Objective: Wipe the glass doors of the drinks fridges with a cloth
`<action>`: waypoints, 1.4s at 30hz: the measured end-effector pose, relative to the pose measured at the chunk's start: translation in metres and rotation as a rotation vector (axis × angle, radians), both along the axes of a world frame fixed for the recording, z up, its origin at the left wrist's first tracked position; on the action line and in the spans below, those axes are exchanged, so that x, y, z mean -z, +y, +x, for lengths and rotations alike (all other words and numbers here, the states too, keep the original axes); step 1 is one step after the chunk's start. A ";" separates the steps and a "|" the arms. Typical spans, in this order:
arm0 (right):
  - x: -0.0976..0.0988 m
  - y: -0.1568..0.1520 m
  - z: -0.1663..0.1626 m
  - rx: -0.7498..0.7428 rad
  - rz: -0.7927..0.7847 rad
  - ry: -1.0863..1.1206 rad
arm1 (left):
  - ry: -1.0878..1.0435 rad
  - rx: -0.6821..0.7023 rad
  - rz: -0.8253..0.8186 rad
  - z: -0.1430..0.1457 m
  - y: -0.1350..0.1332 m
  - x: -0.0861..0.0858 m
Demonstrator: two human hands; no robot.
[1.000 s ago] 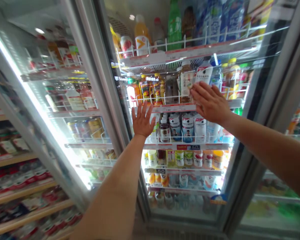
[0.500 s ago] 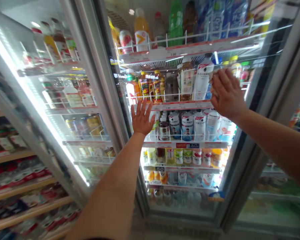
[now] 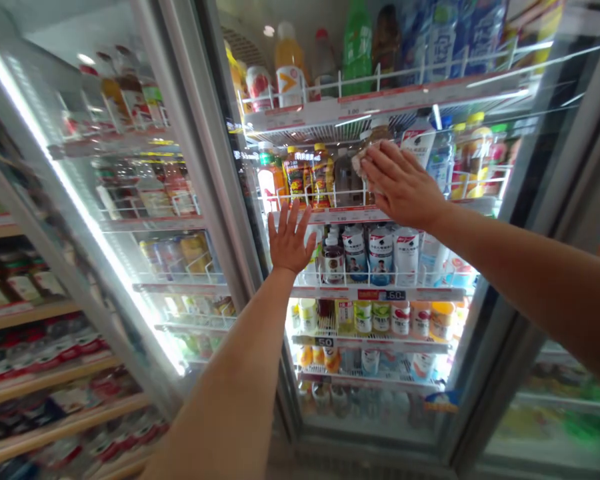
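My left hand (image 3: 291,241) rests flat with its fingers spread against the glass door (image 3: 370,417) of an upright drinks cooler. My right hand (image 3: 403,187) presses a crumpled whitish cloth (image 3: 359,163) to the same glass, higher and to the right. Most of the cloth is hidden beneath the palm and fingers. Behind the glass, yellow-capped bottles (image 3: 323,177) stand to the left of my right hand, and a clear blue bottle (image 3: 441,160) is just past it on the right.
A metal door frame (image 3: 200,153) runs down the left side of this door. Beyond it are another lit cooler section (image 3: 150,220) and wooden shelves (image 3: 45,387) with packaged goods. Inside the cooler, a green bottle (image 3: 357,50) stands on the top shelf. Another glass door (image 3: 545,427) is at the lower right.
My right hand has slid left across the glass with the cloth, uncovering the bottles at the right. My left hand stays on nearly the same spot. The view has shifted slightly.
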State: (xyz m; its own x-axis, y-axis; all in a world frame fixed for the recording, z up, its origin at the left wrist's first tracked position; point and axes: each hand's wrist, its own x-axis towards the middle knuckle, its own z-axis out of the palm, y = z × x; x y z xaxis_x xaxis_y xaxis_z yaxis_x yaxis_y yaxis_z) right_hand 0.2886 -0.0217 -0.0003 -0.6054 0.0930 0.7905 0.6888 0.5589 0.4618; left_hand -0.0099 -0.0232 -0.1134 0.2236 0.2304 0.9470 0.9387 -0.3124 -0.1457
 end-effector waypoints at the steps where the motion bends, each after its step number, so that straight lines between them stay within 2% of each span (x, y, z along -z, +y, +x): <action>1: -0.003 0.000 -0.004 -0.008 -0.009 -0.030 | -0.003 0.001 -0.001 0.000 0.000 0.000; 4: -0.009 0.000 -0.015 -0.001 -0.013 -0.026 | -0.007 0.008 -0.011 0.000 -0.001 -0.001; 7: -0.001 0.001 -0.029 0.015 -0.010 0.000 | -0.010 0.011 -0.020 0.000 -0.001 -0.001; 10: 0.009 -0.001 -0.038 0.002 -0.028 -0.137 | -0.011 0.007 -0.016 0.000 0.000 -0.001; 12: 0.008 -0.002 -0.035 -0.002 -0.039 -0.250 | -0.011 0.009 -0.013 0.000 0.000 0.000; 14: 0.002 -0.004 -0.026 0.013 -0.043 -0.272 | -0.014 0.014 -0.017 -0.001 0.001 0.000; 16: -0.002 -0.006 -0.013 0.041 -0.040 -0.188 | -0.022 0.024 -0.026 -0.001 0.001 0.000; 19: 0.005 -0.007 0.006 0.062 -0.030 -0.049 | -0.030 0.036 -0.027 -0.001 0.002 0.000; 24: 0.015 -0.009 0.030 0.061 -0.038 -0.177 | -0.021 0.017 0.008 -0.001 0.003 0.000; 26: 0.015 -0.010 0.041 0.084 0.009 -0.094 | -0.013 0.008 0.022 -0.001 0.004 0.001; 30: 0.038 -0.009 0.065 0.125 0.097 0.128 | -0.007 0.002 0.019 -0.002 0.004 0.001; 32: 0.053 -0.008 0.076 0.114 0.087 0.066 | -0.010 0.005 0.008 -0.002 0.004 0.001; 34: 0.057 -0.009 0.085 0.089 0.047 -0.050 | -0.005 0.006 0.014 -0.002 0.005 0.001; 37: 0.043 -0.010 0.093 0.073 0.019 -0.070 | 0.012 0.002 0.053 -0.003 0.006 0.002; 40: 0.027 -0.010 0.090 0.072 0.023 0.107 | 0.022 0.004 0.079 -0.003 0.007 0.002; 42: 0.026 -0.009 0.083 0.050 0.017 0.181 | 0.021 0.009 0.077 -0.004 0.008 0.002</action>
State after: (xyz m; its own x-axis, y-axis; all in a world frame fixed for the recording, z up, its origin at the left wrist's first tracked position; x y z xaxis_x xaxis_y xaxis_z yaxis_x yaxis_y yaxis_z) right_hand 0.3717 -0.0303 -0.0264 -0.4482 0.1047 0.8878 0.7880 0.5152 0.3370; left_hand -0.0138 -0.0157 -0.1159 0.2454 0.1551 0.9569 0.9325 -0.3078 -0.1892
